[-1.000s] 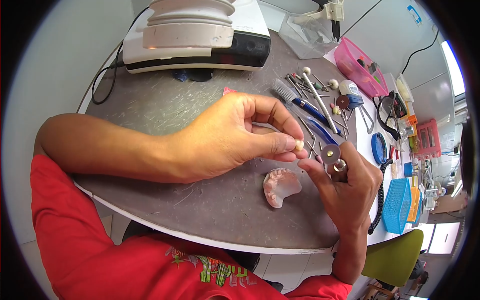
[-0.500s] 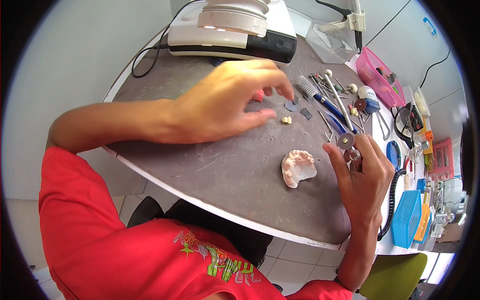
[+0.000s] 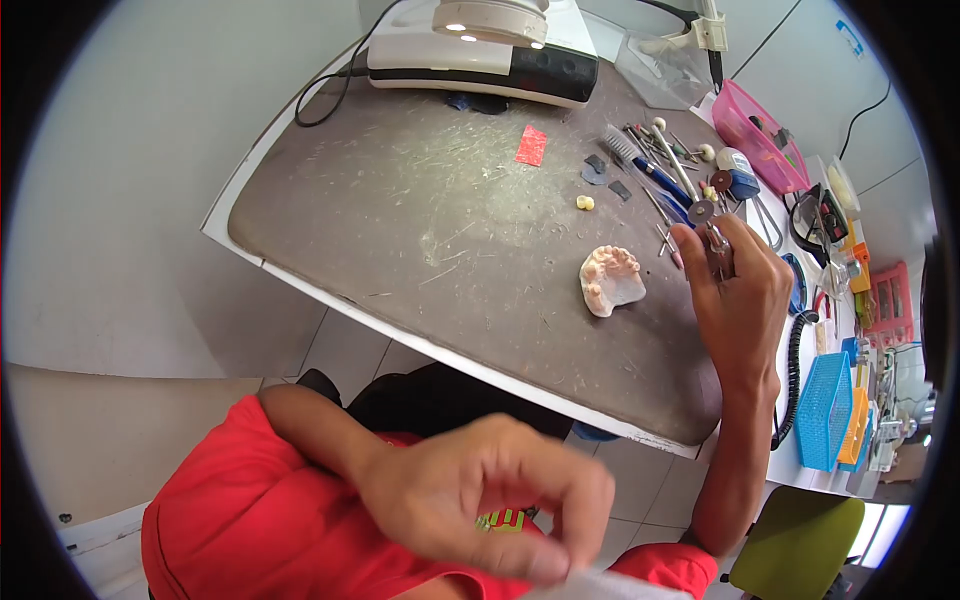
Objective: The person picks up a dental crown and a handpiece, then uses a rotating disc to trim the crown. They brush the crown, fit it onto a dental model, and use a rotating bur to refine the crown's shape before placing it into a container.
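My right hand grips a rotary handpiece fitted with a small round grey cutting disc; most of its body is hidden by the fingers. Close in front of the camera, above my lap, my left hand is blurred, thumb and finger pinched together at the edge of a whitish thing that I cannot make out. On the grey-brown bench, left of my right hand, stands a pinkish-white dental cast with teeth. Behind it lies a small cream tooth-like piece, near dark grey scraps.
Several burs and tools lie by a blue-handled brush. A red square lies near the white-and-black machine, under a lamp. Pink basket, clear bin and blue basket stand right.
My left hand has swung from over the bench back toward my body, and the red square is now uncovered. My right hand still grips the handpiece. The view has shifted slightly.
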`<state>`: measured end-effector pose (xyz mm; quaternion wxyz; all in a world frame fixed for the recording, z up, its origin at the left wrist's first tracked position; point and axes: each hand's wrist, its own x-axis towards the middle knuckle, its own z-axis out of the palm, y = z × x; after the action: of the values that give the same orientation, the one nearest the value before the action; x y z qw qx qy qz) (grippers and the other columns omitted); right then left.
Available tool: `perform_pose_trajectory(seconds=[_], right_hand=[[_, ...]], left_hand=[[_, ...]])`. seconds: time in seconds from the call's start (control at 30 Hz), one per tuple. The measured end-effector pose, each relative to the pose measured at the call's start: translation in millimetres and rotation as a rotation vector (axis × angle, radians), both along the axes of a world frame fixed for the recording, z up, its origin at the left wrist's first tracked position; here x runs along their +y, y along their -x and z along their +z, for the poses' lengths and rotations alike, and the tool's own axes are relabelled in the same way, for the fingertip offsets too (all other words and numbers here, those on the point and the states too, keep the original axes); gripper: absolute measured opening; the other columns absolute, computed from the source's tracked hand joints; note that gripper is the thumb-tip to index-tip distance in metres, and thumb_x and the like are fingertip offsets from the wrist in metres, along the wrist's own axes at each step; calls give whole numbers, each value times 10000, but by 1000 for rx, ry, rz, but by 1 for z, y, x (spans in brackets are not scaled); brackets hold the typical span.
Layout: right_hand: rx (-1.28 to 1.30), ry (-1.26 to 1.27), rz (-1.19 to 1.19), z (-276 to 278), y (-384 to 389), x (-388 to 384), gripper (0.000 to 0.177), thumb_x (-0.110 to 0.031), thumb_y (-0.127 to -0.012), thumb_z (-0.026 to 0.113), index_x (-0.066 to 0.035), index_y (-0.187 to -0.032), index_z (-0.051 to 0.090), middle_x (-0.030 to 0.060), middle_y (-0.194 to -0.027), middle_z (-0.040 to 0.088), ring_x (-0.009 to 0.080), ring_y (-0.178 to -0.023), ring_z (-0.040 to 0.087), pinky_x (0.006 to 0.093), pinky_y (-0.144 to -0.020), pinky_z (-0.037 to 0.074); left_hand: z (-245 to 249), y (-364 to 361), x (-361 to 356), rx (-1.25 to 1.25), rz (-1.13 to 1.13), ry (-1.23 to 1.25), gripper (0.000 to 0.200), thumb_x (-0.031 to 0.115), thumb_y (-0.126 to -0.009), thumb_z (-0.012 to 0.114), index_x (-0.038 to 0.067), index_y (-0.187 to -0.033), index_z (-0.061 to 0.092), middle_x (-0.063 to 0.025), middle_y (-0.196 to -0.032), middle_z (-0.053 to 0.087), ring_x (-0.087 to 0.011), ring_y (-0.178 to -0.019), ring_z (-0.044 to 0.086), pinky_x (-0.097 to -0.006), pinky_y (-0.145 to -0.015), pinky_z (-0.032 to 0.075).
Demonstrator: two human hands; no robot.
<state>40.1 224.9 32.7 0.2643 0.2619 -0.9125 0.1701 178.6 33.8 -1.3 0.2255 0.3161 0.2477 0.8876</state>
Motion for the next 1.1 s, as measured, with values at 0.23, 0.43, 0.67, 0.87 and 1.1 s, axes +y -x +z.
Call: perform_pose_trajectory(seconds=[0.23,0.43,0.67,0.87,1.1], right_hand=[[-28,-54,-33,-3,1,2,285,-247,-832,730,-3,-761,600,139,-633,588,267,-500,536,370,-518,404],[-52,-71,-69,-4,1,1,320,-286,-850,713,2,-759,605,136,-610,570,248,-500,508,371,-529,399],[-57,-74,-44,-7,3,3,307,-291,-852,709,1,-797,629,144,-625,587,249,-506,528,377,-535,403],[-64,-109,-66,-10,5,2,317,-299,-854,707,3,-801,626,143,-615,577,256,-503,511,378,-531,404],[-64,-108,-46,-11,3,0,295,-278,-848,714,-1,-793,627,137,-595,571,245,-486,493,369,-524,401]], left_hand=[[12,-1,2,-99,50,59,107,87,-834,619,-11,-794,605,-89,-753,614,-160,-657,542,-277,-601,425],[11,-6,7,-220,149,-8,141,121,-813,629,-15,-803,590,-76,-718,580,-146,-639,528,-264,-580,417],[12,-3,6,59,-19,22,370,268,-874,607,-88,-975,606,-132,-868,610,-205,-819,584,-293,-693,462],[40,1,5,-149,-237,-44,364,300,-901,617,-15,-1082,590,-73,-1008,621,-129,-922,570,-297,-832,453],[43,7,4,-188,-309,-33,411,319,-899,621,-54,-1072,604,-105,-1006,634,-141,-911,583,-298,-785,462]])
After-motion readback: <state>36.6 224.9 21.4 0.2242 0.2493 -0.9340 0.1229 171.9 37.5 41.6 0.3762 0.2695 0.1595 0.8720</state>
